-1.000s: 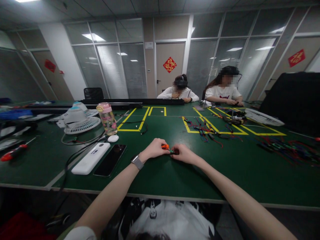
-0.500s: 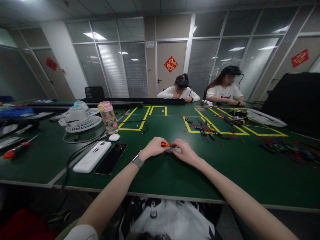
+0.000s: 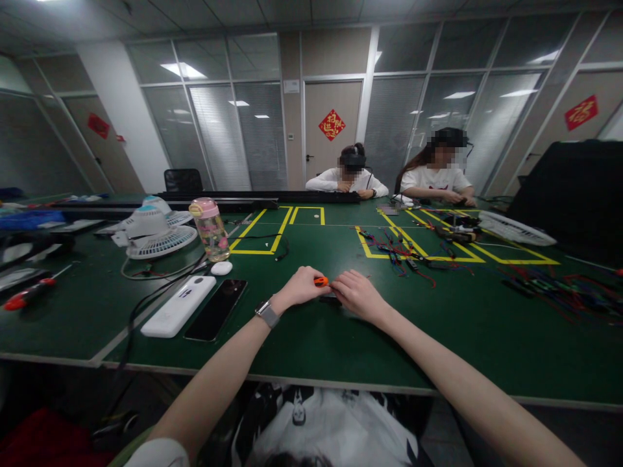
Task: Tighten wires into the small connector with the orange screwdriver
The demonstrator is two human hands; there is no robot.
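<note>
My left hand (image 3: 298,287) is closed around a small orange-and-black piece (image 3: 321,281), and its end sticks out between thumb and fingers. Most of this piece is covered by the hand, so its kind does not show. My right hand (image 3: 360,296) meets it from the other side, fingertips bent together right at the orange end. What the right fingers hold, if anything, is hidden. A small dark object (image 3: 331,298) shows beneath the fingers, too little of it to name.
Left of my hands lie a black phone (image 3: 217,310), a white power bank (image 3: 180,306) and a pink-lidded bottle (image 3: 210,230). White fans (image 3: 156,230) stand farther left. Wired parts (image 3: 399,250) lie right, inside yellow tape. Two people (image 3: 353,170) sit across the table.
My right hand has turned its fingers down and closed in on the orange end; a pale patch under its fingers is now mostly covered. The left hand stays in place.
</note>
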